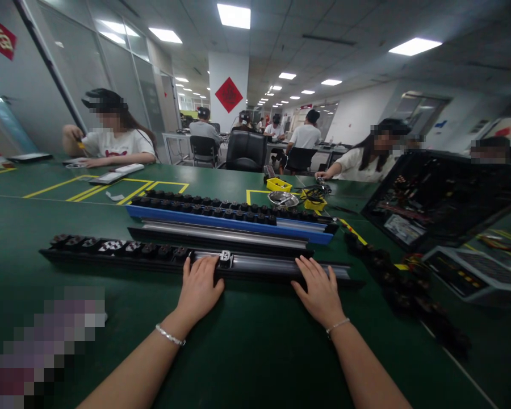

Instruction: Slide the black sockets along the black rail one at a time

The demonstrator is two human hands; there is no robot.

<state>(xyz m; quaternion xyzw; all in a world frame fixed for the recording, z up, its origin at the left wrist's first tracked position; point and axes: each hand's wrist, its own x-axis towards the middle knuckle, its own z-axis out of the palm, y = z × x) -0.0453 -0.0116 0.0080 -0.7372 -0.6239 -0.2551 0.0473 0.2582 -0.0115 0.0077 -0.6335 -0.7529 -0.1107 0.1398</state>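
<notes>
Open left hand and open right hand, palms down, touching a long black-and-silver metallic rail, small dark blocks lined along its left part.

Cool white light falls on us from overhead: a blown-out ceiling light at twelve o'clock, a second panel at eleven, a third panel at two. The glass partition at ten throws back pale glare and tilts, stretched at the edge. Just toward six from centre, the black rail gleams along its bare metal. Farther down at six, the green table sinks into gloom — as does the computer case at three. Blocky pixels mask eight o'clock.
</notes>
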